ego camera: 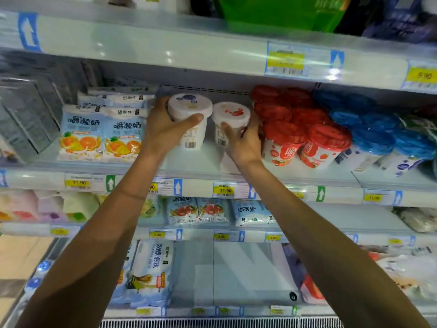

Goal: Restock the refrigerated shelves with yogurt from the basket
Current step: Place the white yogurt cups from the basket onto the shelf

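Both my hands reach into the middle refrigerated shelf [198, 162]. My left hand [165, 129] grips a white yogurt cup with a blueberry picture on its lid [190, 106], standing upright on the shelf. My right hand [243, 140] holds a second white yogurt cup with a strawberry lid [230, 113] just to its right, also upright. The two cups stand side by side with a small gap. The basket is not in view.
Left of the cups lie blue yogurt pouches with orange fruit print [101, 133]. Right of them stand red-lidded strawberry cups [305, 131] and blue-lidded cups [383, 136]. Price tags [224, 190] line the shelf edges. Lower shelves hold more pouches [196, 210] and bags [151, 271].
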